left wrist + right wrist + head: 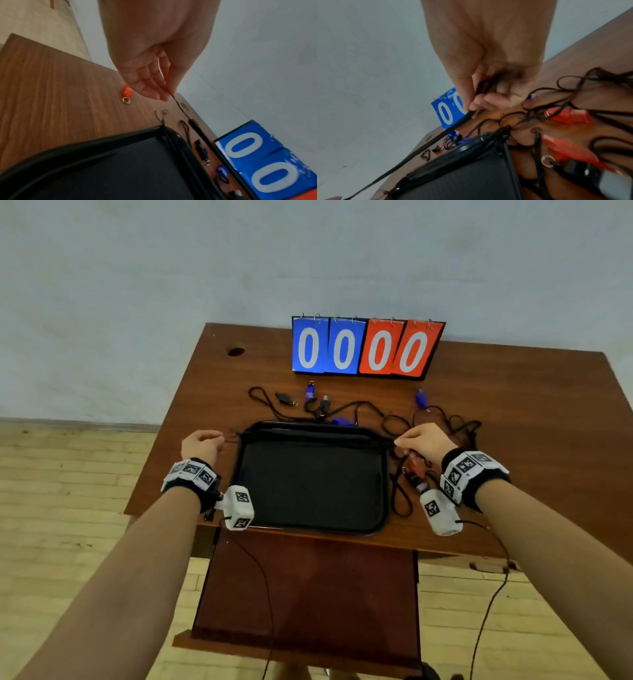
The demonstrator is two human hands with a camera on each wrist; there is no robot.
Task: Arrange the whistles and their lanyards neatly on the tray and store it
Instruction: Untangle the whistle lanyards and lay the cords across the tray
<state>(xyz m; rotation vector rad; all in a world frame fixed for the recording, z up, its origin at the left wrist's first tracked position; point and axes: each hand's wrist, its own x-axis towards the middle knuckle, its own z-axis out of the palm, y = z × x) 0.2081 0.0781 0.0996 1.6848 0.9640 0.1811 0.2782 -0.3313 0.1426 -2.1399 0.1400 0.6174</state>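
I have my left hand (200, 444) at the left far corner of the black tray (310, 527) and my right hand (424, 441) at the right far corner, with a black lanyard (426, 146) pulled taut between them along the tray's far rim. The left fingers (154, 86) pinch the thin end of the cord; the right fingers (481, 101) are curled and clamped on the other end, with a bunched loop of it inside the palm. The tray lies on the wooden worktop (534, 412), near its front edge. Just right of the tray I see red whistles (570, 115) in a tangle of black cords. Beyond the far rim lie blue whistles (310, 390) and more loose cords. From the left wrist I can see an orange whistle (126, 92) with its ring, lying left of the tray. A flip scoreboard (366, 349) reading four zeros stands at the back.
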